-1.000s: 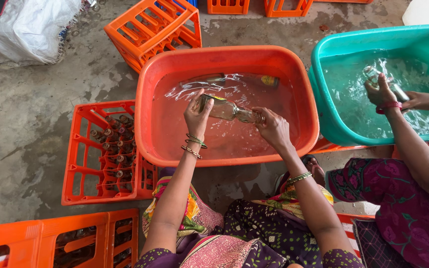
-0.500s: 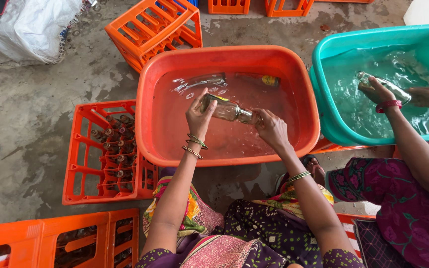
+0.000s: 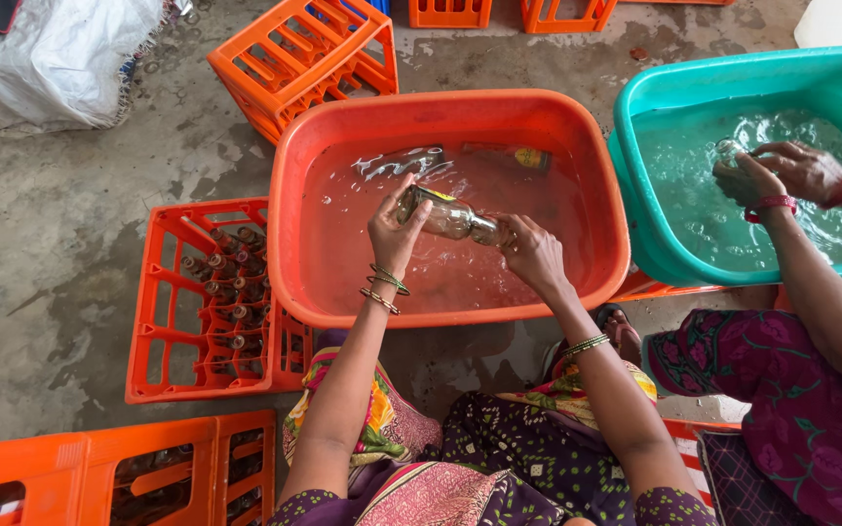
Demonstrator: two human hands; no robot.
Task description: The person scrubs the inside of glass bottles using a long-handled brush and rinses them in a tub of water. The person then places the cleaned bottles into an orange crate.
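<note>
Gripping a glass bottle (image 3: 445, 216) over the red tub (image 3: 289, 185), the left hand (image 3: 397, 229) clasps its base and the right hand (image 3: 531, 251) its neck; it now lies more level than before. Open water remains at 12 o'clock, a bottle crate (image 3: 158, 292) at 9.

A tub (image 3: 289, 195) sits on the floor (image 3: 70, 244) dead centre, water in it. Over that water a bottle (image 3: 440, 214) lies nearly level, the left hand (image 3: 397, 229) at its left end, the right hand (image 3: 533, 253) at its right end. A second bottle (image 3: 509, 154) floats at the tub's far side. Just left of the tub sits a crate (image 3: 148, 321) with bottles standing in it; another crate (image 3: 294, 58) lies tilted at the far left, a third (image 3: 70, 468) at the near left. Right of the tub, touching it, is a second tub (image 3: 655, 224), where a neighbour's hands (image 3: 782, 175) work in the water. A sack (image 3: 51, 58) lies at the far left corner.
</note>
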